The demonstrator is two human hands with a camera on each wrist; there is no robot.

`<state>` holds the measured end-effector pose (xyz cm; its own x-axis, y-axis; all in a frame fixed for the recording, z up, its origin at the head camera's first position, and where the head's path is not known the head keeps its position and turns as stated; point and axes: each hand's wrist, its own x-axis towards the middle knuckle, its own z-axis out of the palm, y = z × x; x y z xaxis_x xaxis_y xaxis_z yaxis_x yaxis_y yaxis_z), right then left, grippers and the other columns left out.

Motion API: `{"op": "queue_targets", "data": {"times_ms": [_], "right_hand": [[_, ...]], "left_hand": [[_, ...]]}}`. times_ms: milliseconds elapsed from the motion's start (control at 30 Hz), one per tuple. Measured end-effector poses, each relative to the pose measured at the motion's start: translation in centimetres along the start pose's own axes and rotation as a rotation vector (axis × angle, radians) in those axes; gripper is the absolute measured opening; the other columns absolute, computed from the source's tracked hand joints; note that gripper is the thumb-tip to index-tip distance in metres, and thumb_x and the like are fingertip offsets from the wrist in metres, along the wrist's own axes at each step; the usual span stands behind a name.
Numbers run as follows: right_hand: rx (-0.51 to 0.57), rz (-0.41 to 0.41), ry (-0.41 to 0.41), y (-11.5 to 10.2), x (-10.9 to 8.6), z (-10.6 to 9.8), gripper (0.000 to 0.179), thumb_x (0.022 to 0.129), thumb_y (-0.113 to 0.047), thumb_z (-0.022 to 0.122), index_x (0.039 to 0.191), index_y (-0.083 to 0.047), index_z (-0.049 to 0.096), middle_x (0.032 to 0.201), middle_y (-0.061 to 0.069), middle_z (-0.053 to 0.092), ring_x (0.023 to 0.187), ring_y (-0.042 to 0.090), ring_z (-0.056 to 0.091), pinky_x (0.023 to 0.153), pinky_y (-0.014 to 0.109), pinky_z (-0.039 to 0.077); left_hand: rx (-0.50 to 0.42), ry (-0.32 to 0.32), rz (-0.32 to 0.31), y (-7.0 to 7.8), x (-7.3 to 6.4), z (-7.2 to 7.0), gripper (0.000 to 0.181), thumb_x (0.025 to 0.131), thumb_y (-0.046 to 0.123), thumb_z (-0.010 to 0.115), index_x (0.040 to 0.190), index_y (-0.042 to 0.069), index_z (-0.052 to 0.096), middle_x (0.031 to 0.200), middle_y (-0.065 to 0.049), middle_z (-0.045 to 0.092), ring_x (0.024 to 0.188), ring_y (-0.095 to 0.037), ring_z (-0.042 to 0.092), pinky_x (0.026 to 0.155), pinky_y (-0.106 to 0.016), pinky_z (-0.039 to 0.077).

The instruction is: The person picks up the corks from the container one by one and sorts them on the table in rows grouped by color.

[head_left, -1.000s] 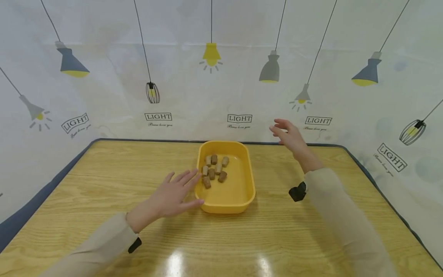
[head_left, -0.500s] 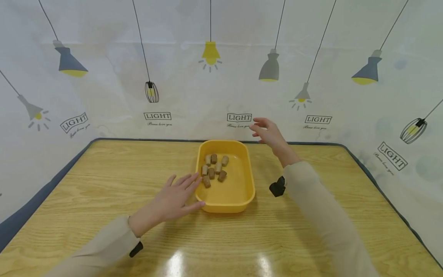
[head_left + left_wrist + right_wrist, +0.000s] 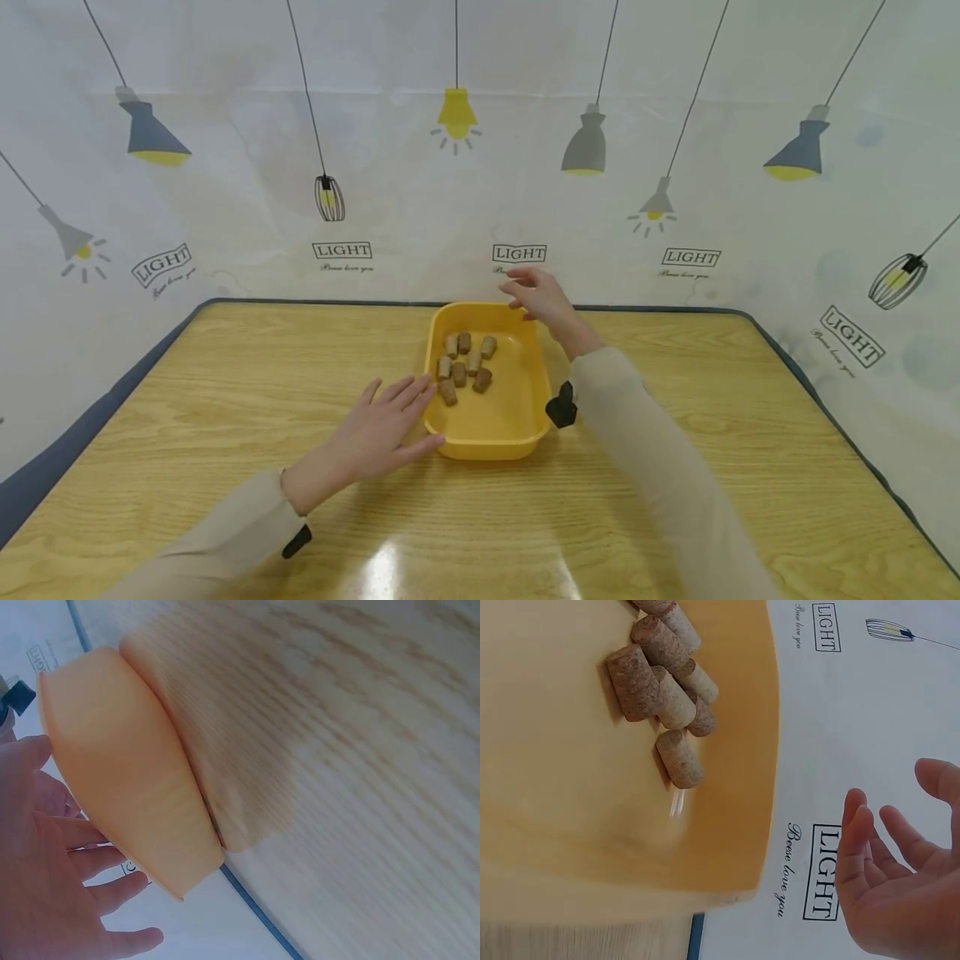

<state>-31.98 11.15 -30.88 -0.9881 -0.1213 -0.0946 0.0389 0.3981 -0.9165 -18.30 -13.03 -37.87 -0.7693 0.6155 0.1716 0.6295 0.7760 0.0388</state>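
A yellow plastic bin [image 3: 517,417] stands on the wooden table, with several cork stoppers [image 3: 474,363] lying on its left side, some light and some brown. My left hand [image 3: 378,429] is spread at the bin's left rim, fingertips and thumb right at the edge. In the left wrist view, that hand [image 3: 67,855] lies along the rim of the bin [image 3: 127,757]. Above the bin's far right corner hovers my right hand [image 3: 543,300], fingers loosely bent and holding nothing. The right wrist view shows the corks [image 3: 660,675] beside the bin wall, with the right hand [image 3: 900,862] apart from them.
The wooden table [image 3: 262,375] extends on both sides of the bin. Behind it rises a pale wall covering [image 3: 405,167] printed with lamps and lettering. Black wrist straps [image 3: 561,406] show at the sleeves.
My right hand has moved left, from beyond the bin's right side to over its far right corner. The left hand stays nearly still at the rim; the corks have not moved.
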Motion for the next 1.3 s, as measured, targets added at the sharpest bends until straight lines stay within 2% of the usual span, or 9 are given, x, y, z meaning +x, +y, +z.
{"op": "queue_targets", "data": {"times_ms": [167,233,367,400,433,600,967,1167,1300], "right_hand": [[-0.019,0.003,0.004,0.8,1.1,1.1,0.042,0.088,-0.027,0.055,0.125,-0.007,0.047,0.116,0.009,0.052,0.094,0.025,0.055,0.076,0.036,0.045],[-0.010,-0.030,-0.003,2.5,3.0,1.5,0.042,0.087,-0.030,0.056,0.122,-0.007,0.049,0.112,0.009,0.054,0.088,0.023,0.056,0.071,0.034,0.047],[-0.016,-0.029,-0.001,3.0,3.6,2.2,0.041,0.086,-0.029,0.058,0.119,-0.006,0.051,0.109,0.009,0.056,0.084,0.022,0.057,0.069,0.035,0.047],[-0.012,-0.028,-0.004,3.0,3.5,2.3,0.039,0.086,-0.028,0.058,0.118,-0.006,0.052,0.108,0.010,0.056,0.084,0.022,0.057,0.069,0.035,0.047],[-0.029,-0.010,0.002,1.8,2.3,2.5,0.039,0.087,-0.024,0.058,0.119,-0.004,0.051,0.109,0.011,0.055,0.086,0.024,0.056,0.070,0.037,0.047],[-0.035,0.032,-0.040,1.6,1.6,2.9,0.039,0.087,-0.020,0.057,0.122,-0.004,0.049,0.114,0.012,0.053,0.093,0.028,0.054,0.072,0.034,0.046],[-0.054,0.075,-0.092,2.5,1.3,3.8,0.041,0.086,-0.015,0.058,0.123,0.000,0.047,0.116,0.016,0.051,0.098,0.032,0.053,0.081,0.041,0.043],[-0.081,0.132,-0.094,2.9,1.2,4.1,0.042,0.084,-0.012,0.059,0.122,-0.001,0.048,0.116,0.015,0.050,0.092,0.027,0.056,0.077,0.037,0.045],[-0.100,0.073,-0.077,9.4,7.5,5.2,0.039,0.075,-0.012,0.065,0.111,-0.001,0.053,0.094,0.011,0.057,0.070,0.022,0.059,0.059,0.033,0.049]], "left_hand": [[0.006,-0.007,-0.004,0.0,0.0,0.0,0.072,0.088,0.058,0.031,0.135,0.004,0.035,0.139,-0.010,0.030,0.125,-0.028,0.027,0.097,-0.054,0.014],[0.005,-0.011,-0.007,0.0,0.0,-0.1,0.072,0.088,0.058,0.031,0.135,0.004,0.035,0.139,-0.010,0.029,0.125,-0.028,0.027,0.097,-0.054,0.014],[0.004,-0.014,-0.011,0.1,0.1,-0.2,0.072,0.088,0.058,0.032,0.135,0.004,0.036,0.140,-0.010,0.029,0.125,-0.028,0.026,0.097,-0.054,0.014],[0.003,-0.015,-0.011,0.1,0.1,-0.2,0.072,0.088,0.058,0.032,0.135,0.004,0.036,0.140,-0.010,0.029,0.125,-0.028,0.026,0.097,-0.054,0.014],[0.002,-0.016,-0.012,0.1,0.1,-0.3,0.072,0.088,0.058,0.032,0.135,0.004,0.035,0.140,-0.010,0.029,0.126,-0.028,0.026,0.097,-0.054,0.014],[-0.001,-0.018,-0.010,0.0,0.1,-0.4,0.073,0.088,0.058,0.032,0.135,0.003,0.035,0.139,-0.010,0.030,0.125,-0.028,0.026,0.097,-0.054,0.014],[-0.005,-0.021,-0.004,-0.1,0.1,-0.2,0.072,0.088,0.058,0.030,0.136,0.004,0.034,0.140,-0.009,0.028,0.126,-0.028,0.026,0.097,-0.054,0.015],[-0.007,-0.019,-0.002,-0.1,0.1,-0.2,0.072,0.088,0.058,0.031,0.135,0.003,0.035,0.140,-0.010,0.028,0.126,-0.028,0.026,0.097,-0.054,0.014],[-0.008,-0.011,-0.003,-0.1,0.1,-0.2,0.071,0.088,0.057,0.032,0.135,0.003,0.035,0.140,-0.010,0.029,0.125,-0.028,0.027,0.097,-0.054,0.014]]}}
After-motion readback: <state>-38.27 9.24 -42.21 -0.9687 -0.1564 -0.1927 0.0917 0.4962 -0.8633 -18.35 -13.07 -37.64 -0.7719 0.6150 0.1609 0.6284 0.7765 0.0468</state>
